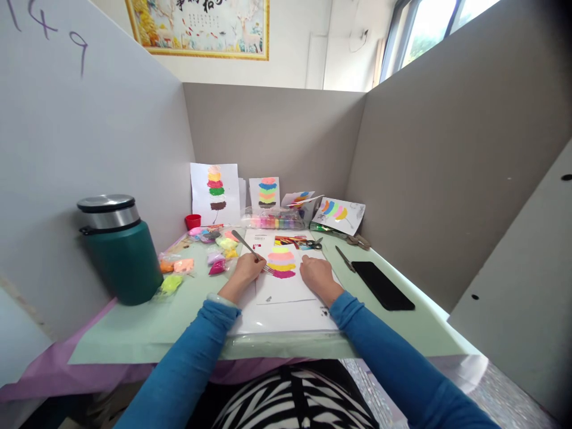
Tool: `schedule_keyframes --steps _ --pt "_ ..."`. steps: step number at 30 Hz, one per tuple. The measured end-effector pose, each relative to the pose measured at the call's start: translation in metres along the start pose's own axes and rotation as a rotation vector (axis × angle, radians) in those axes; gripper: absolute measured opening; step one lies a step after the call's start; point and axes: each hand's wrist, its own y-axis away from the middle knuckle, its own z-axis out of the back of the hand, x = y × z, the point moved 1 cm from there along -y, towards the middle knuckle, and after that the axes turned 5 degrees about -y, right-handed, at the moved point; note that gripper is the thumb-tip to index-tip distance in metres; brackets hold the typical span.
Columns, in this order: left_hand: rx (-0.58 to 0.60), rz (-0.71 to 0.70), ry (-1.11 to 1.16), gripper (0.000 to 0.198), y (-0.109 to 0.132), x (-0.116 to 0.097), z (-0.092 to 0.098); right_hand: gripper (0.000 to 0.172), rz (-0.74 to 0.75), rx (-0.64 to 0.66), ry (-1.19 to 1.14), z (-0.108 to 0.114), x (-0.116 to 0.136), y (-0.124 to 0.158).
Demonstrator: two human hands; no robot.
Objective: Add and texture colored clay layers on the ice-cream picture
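Observation:
My left hand (249, 271) is closed around a metal fork (243, 243), its handle slanting up to the left. The tines reach the left end of the magenta clay band (284, 274). That band is the lowest in a stack of clay stripes (281, 258) in yellow, pink, lilac and other colours on a white sheet (286, 293). On the right side of the sheet rests my right hand (318, 275), fingers curled beside the stripes. Whatever those fingers hold, if anything, is hidden.
Bagged coloured clay (217, 266) and a green flask (123, 250) stand left. Scissors (315, 243) lie beyond the sheet. A black phone-like slab (383, 286) and a knife-like tool (345, 258) lie right. Clay pictures (214, 193) lean along the back, behind a clear case (273, 219).

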Motion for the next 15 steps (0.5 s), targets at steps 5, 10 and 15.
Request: schedule_keyframes --steps 5,10,15 --pt "0.018 -0.011 -0.082 0.020 -0.0006 -0.0042 -0.0042 0.026 -0.001 0.008 0.018 0.0004 0.0011 0.0003" --pt "0.002 -0.021 -0.166 0.020 -0.0022 -0.0051 -0.0065 0.028 -0.004 0.015 0.020 0.0018 0.0007 0.0013" --pt "-0.004 0.021 -0.171 0.020 -0.0044 -0.0033 -0.0043 0.028 -0.008 0.040 0.024 0.0028 0.0004 0.0004"
